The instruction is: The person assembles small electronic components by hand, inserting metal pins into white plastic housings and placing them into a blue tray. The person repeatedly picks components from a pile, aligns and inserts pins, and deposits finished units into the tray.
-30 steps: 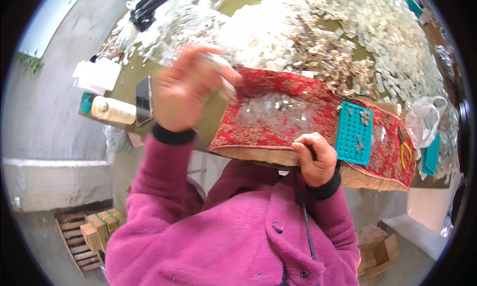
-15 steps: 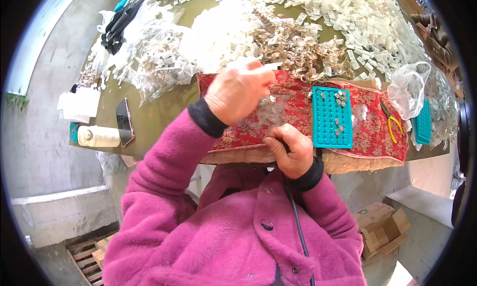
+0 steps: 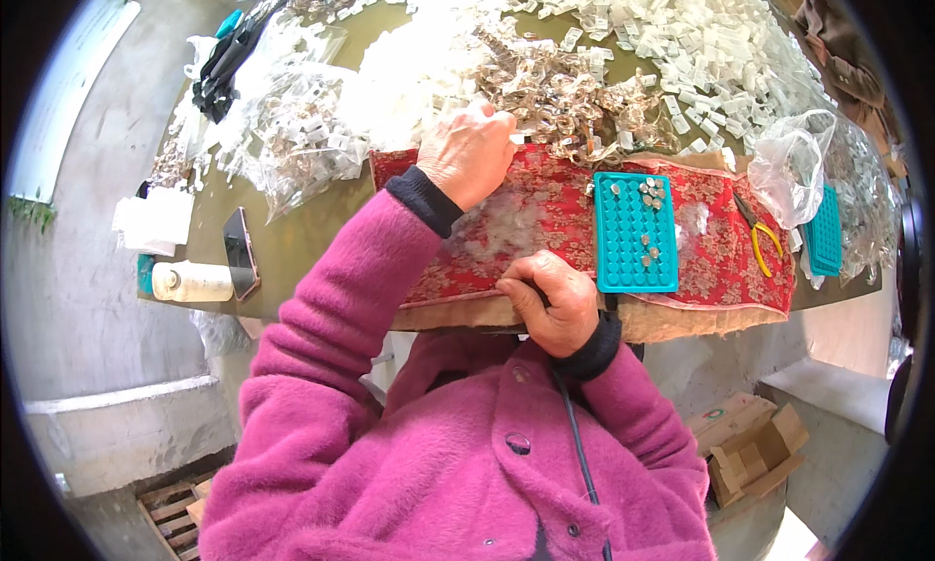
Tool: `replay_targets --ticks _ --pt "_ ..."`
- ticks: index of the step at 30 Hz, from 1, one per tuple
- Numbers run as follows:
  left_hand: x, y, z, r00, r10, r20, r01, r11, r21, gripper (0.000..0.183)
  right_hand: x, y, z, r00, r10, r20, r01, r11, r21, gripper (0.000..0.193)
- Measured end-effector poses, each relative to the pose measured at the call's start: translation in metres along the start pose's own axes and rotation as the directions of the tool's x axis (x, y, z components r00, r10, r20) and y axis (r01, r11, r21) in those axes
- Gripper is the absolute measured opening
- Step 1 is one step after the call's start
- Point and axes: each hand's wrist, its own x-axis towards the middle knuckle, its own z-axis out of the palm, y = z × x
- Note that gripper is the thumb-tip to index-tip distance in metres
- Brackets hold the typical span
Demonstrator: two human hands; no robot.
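Left grip (image 3: 467, 152) advanced; brownish pile (image 3: 560, 89) just beyond.

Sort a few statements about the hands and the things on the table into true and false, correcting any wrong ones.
1. A teal tray with small round pieces lies on the red patterned cloth. True.
2. The right hand holds the yellow-handled pliers. False: the pliers lie on the cloth, right of that tray.
3. The left hand is farther from the person's body than the right hand. True.
4. The phone lies on the red cloth. False: the phone lies left of it, beside the cream bottle.
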Motion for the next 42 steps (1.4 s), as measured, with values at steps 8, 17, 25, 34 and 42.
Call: replay_targets --ticks 8,17,25,34,42 --pt "-0.052 0.005 -0.030 0.987 -0.112 -0.114 0.053 0.905 -0.422 0.010 -0.001 0.001 0.002 0.994 0.065 -0.092 -0.063 0.998 0.024 0.012" --pt "-0.115 0.062 -0.011 0.840 -0.538 0.070 0.196 0.181 -0.964 0.007 -0.008 0.000 0.012 0.983 0.174 -0.052 -0.138 0.900 0.413 0.042" --pt "-0.133 0.055 -0.005 0.746 -0.635 0.200 0.095 -0.196 -0.976 0.009 -0.005 -0.011 0.015 0.964 0.245 -0.105 -0.144 0.811 0.567 0.022" --pt "-0.148 0.048 -0.023 0.857 -0.341 0.387 0.267 -0.348 -0.899 0.045 0.004 -0.020 0.013 0.985 0.087 -0.152 -0.095 0.994 -0.046 0.026" --pt "-0.152 0.049 -0.023 0.835 -0.361 0.416 0.351 -0.233 -0.907 0.022 0.006 -0.026 0.009 0.993 -0.041 -0.108 0.025 0.989 -0.147 0.032"
